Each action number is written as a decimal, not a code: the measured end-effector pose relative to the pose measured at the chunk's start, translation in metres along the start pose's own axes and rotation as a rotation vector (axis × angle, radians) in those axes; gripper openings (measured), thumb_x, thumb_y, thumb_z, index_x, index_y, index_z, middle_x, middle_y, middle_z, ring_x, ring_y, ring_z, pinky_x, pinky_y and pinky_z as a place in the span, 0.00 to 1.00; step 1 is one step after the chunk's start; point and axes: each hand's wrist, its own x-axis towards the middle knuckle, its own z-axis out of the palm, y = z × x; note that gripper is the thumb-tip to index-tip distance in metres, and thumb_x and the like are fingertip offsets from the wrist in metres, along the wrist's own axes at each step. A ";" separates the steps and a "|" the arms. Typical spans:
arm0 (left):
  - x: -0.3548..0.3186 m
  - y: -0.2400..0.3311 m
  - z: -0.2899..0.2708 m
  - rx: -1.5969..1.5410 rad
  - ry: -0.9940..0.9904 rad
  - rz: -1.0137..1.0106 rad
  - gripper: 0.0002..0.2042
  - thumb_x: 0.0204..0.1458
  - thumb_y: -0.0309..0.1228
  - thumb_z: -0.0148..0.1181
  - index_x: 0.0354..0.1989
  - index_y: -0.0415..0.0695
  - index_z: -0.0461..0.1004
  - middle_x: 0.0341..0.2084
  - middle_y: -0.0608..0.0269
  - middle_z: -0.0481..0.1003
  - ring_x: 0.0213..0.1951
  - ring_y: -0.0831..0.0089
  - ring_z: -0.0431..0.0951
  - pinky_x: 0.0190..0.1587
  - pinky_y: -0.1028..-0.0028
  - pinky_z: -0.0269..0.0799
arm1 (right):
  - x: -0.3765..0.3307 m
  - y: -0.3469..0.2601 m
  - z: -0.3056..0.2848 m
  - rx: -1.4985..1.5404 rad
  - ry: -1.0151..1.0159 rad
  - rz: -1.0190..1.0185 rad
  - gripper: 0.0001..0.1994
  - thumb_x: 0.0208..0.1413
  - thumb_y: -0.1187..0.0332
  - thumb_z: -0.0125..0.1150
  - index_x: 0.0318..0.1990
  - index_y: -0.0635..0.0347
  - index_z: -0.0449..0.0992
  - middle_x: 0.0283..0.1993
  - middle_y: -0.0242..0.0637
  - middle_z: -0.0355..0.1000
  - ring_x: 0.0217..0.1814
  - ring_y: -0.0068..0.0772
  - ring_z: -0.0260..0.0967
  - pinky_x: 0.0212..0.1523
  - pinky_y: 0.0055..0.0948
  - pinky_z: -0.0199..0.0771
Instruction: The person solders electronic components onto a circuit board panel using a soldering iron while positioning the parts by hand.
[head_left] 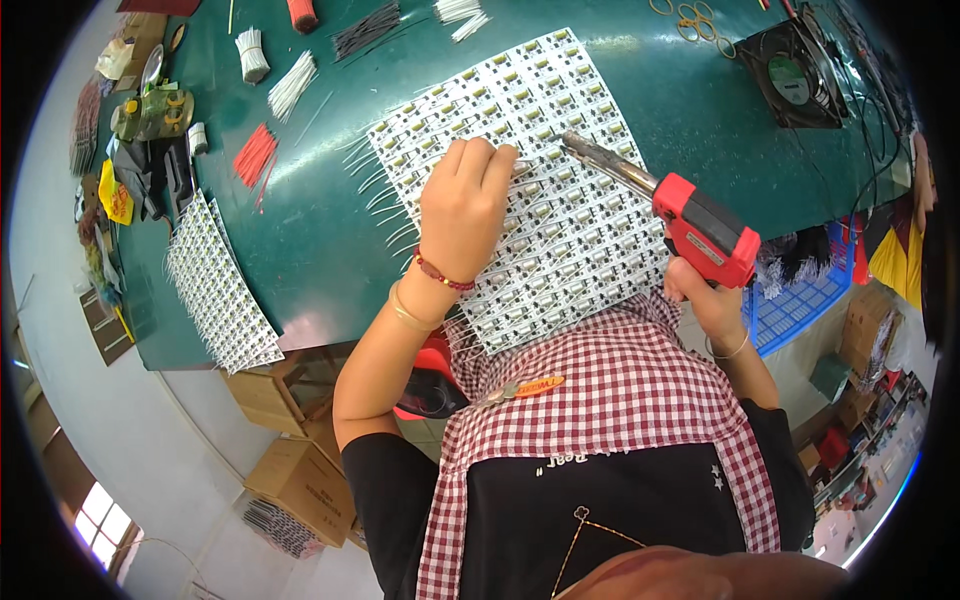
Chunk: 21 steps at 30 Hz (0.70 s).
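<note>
In front of me on the table lies a large white circuit board panel covered in rows of small components. Thin white wires stick out along its left edge. Over the middle of the panel is my left hand, its fingers pinched together; whatever is between the fingertips is too hidden to make out. My right hand grips a red and black soldering gun by its handle at the panel's right edge. The gun's metal nozzle points left, with its tip above the panel, a short way right of my left fingertips.
The green table holds bundles of white wires, red wires and black wires. More board panels lie at the left edge. A black fan stands far right, near rubber bands. A blue basket sits right.
</note>
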 end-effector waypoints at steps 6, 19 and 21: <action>-0.006 0.001 0.003 -0.103 -0.023 -0.083 0.11 0.41 0.18 0.64 0.35 0.42 0.78 0.25 0.62 0.69 0.30 0.67 0.73 0.30 0.71 0.71 | 0.002 0.002 0.006 -0.069 0.003 -0.020 0.06 0.55 0.71 0.66 0.37 0.60 0.75 0.25 0.25 0.70 0.24 0.15 0.66 0.25 0.20 0.66; -0.001 0.002 0.005 -0.199 -0.047 -0.072 0.11 0.39 0.16 0.58 0.33 0.40 0.77 0.23 0.60 0.64 0.29 0.65 0.68 0.32 0.68 0.68 | 0.005 -0.003 0.007 -0.045 -0.017 -0.001 0.07 0.54 0.72 0.66 0.37 0.60 0.75 0.26 0.25 0.70 0.25 0.14 0.66 0.25 0.20 0.65; 0.001 0.000 0.004 -0.207 -0.049 -0.016 0.11 0.39 0.16 0.58 0.33 0.39 0.76 0.24 0.59 0.63 0.30 0.64 0.68 0.32 0.68 0.68 | 0.005 -0.001 0.005 -0.038 -0.018 0.014 0.07 0.54 0.72 0.67 0.38 0.60 0.75 0.27 0.24 0.71 0.26 0.14 0.66 0.26 0.20 0.65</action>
